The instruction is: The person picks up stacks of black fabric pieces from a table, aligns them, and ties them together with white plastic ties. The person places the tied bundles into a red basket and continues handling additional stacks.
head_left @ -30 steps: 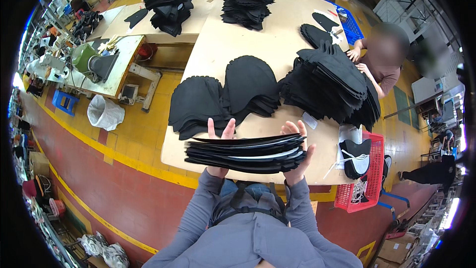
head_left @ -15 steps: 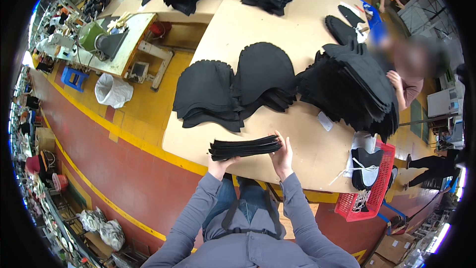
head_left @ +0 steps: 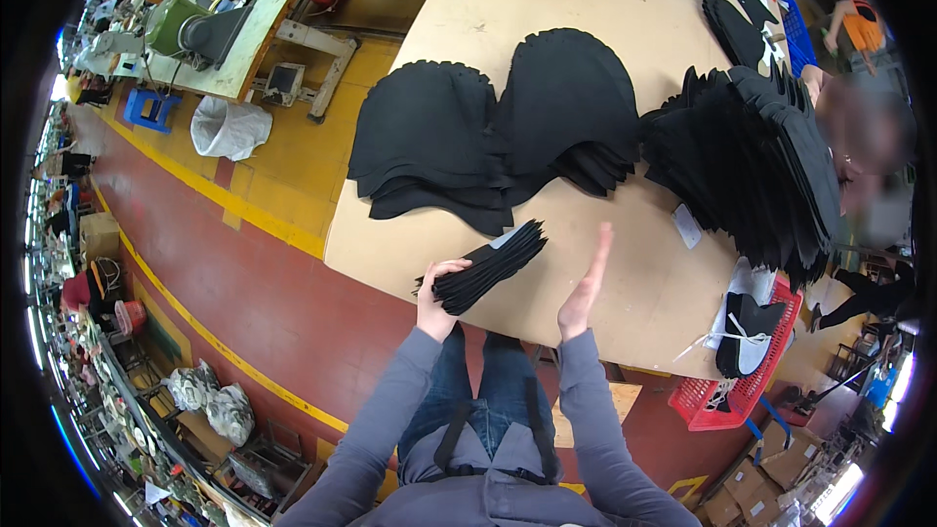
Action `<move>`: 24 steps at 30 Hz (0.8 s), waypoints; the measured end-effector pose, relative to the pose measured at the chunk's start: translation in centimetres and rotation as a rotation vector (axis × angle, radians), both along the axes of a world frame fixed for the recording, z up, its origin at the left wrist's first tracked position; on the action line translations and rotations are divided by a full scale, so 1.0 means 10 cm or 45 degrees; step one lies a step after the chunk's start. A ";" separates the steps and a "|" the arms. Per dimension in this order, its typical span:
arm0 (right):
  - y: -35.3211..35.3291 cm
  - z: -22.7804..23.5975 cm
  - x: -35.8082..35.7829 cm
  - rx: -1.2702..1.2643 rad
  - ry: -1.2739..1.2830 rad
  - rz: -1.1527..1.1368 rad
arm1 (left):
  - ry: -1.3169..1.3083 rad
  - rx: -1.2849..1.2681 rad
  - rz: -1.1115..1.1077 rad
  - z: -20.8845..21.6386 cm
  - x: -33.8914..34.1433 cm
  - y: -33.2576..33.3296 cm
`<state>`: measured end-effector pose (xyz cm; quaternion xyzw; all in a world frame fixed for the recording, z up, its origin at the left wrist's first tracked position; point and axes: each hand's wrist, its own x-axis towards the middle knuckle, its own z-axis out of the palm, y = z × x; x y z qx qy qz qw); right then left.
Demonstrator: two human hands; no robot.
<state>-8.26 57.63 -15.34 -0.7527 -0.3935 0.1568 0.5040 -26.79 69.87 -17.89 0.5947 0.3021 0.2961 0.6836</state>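
A thick stack of black cut fabric pieces (head_left: 496, 265) is gripped at its lower left end by my left hand (head_left: 439, 295), above the table's near edge. The stack tilts, its far end rising to the right, and a pale patch shows on its top side. My right hand (head_left: 586, 291) is apart from it, fingers stretched out and palm turned toward the stack, holding nothing. Beyond my hands, two piles of rounded black pieces lie side by side, a left pile (head_left: 420, 137) and a right pile (head_left: 571, 102). A large fanned heap of black pieces (head_left: 742, 166) lies farther right.
The tan table (head_left: 625, 327) ends close to my body. At its right edge hangs a red plastic basket (head_left: 708, 408) with a black and white piece tied with string. A white tag (head_left: 686, 225) lies by the heap. A co-worker (head_left: 864, 137) stands at the right.
My right hand has let go of the stack and opened out to its right. The stack, in my left hand, has turned from nearly level to slanted. My view has shifted.
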 end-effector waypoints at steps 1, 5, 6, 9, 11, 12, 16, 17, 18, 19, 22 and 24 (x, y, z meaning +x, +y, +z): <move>0.04 -0.16 -0.02 -0.204 0.013 0.149 | -0.135 -0.299 0.104 -0.09 -0.01 -0.03; 0.02 -0.26 -0.10 -0.073 0.362 0.114 | 0.053 -0.445 0.181 0.22 0.05 -0.03; 0.02 -0.32 -0.12 0.067 0.560 -0.245 | -0.047 -0.510 0.219 0.26 0.00 -0.03; -0.18 -0.26 -0.25 0.416 1.452 -0.208 | -0.475 -0.868 0.349 0.31 -0.14 -0.13; -0.30 -0.34 -0.42 -0.066 1.107 0.022 | -0.788 -1.071 0.272 0.24 -0.23 -0.20; -0.35 -0.30 -0.43 -0.048 1.249 -0.083 | -0.875 -1.083 0.155 0.26 -0.23 -0.15; -0.35 -0.05 -0.32 -0.144 0.689 0.200 | -0.965 -1.042 0.332 0.31 -0.03 -0.17; -0.36 -0.15 -0.37 -0.182 0.353 0.156 | -0.950 -1.061 0.444 0.19 0.02 -0.15; -0.20 0.02 -0.46 -0.089 0.205 0.115 | -0.899 -1.157 0.463 0.17 0.06 -0.05; -0.14 0.05 -0.54 -0.001 0.155 0.083 | -1.033 -1.237 0.485 0.02 0.07 -0.01; -0.33 -0.20 -0.79 0.172 0.436 -0.006 | -1.322 -1.272 0.221 -0.16 0.08 0.15; -0.77 -0.63 -0.98 -0.089 0.464 -0.129 | -1.186 -1.329 0.278 0.28 0.11 0.21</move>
